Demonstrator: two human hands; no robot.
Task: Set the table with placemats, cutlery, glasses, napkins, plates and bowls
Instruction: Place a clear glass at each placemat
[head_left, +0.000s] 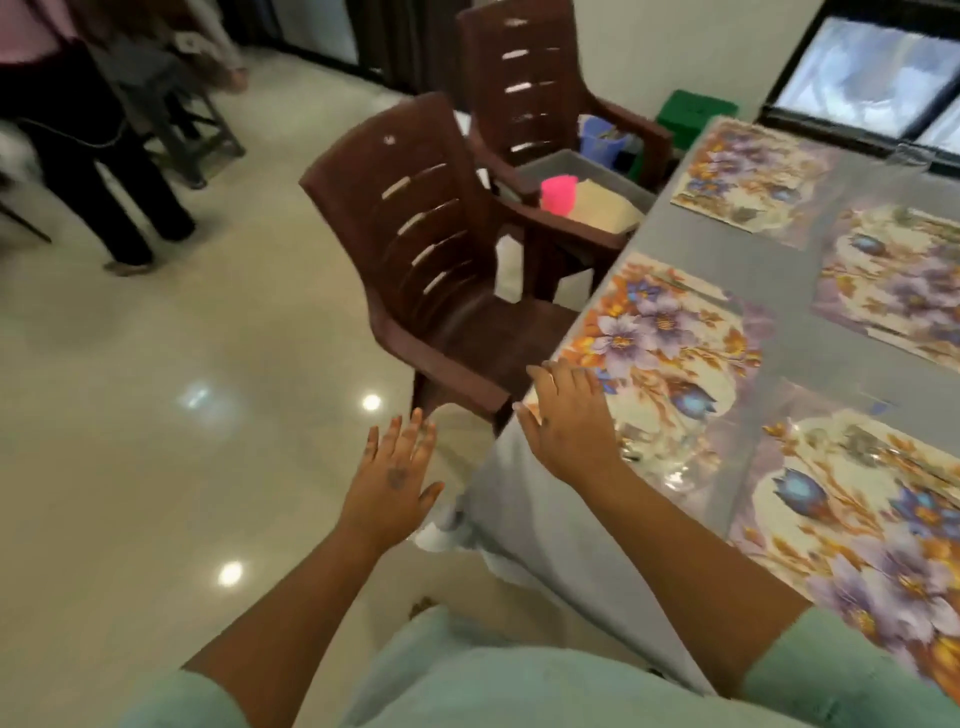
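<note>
Your right hand (569, 415) rests flat, fingers straight, on the nearest placemat (670, 358) at the table edge; your left hand (395, 475) hovers empty at nine o'clock. Dragging could slide the mat off.

Bright indoor light, floor (156, 415) glare, motion blur.
</note>
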